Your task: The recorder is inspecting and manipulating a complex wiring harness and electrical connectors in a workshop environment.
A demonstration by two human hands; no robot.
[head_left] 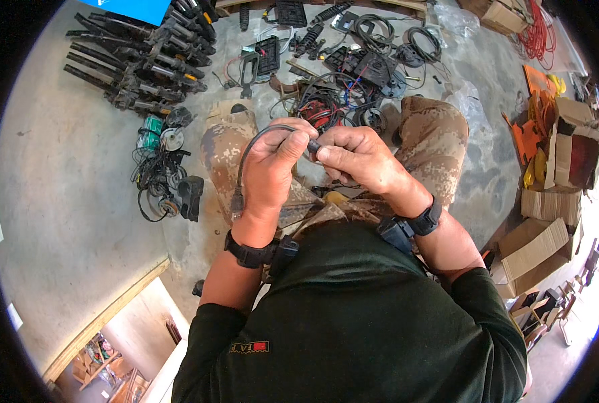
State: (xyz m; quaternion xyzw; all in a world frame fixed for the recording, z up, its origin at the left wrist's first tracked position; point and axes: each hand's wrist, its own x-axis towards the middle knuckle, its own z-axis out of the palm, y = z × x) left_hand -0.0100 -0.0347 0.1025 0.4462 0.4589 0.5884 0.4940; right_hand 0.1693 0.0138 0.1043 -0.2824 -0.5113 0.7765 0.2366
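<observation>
A black cable [244, 158] arches over my left hand [272, 160] and hangs down beside the wrist, ending in a dark plug [237, 202]. Thumb and fingers of that hand are closed on the cable close to its other end. There a thick black connector [313, 146] sits between my two hands. My right hand [361, 158] pinches this connector between thumb and forefinger. Whether the connector is one piece or two joined ones, I cannot tell. Both hands are held up above my lap, between my knees in camouflage trousers [435, 144].
Wires, coiled black cables [375, 33], shock absorbers [309, 39] and black plastic housings [268, 57] lie on the concrete floor ahead. Black fork-like metal parts [155, 67] are stacked far left, above a green power tool [150, 133]. Cardboard boxes [538, 250] and orange pieces [526, 144] line the right.
</observation>
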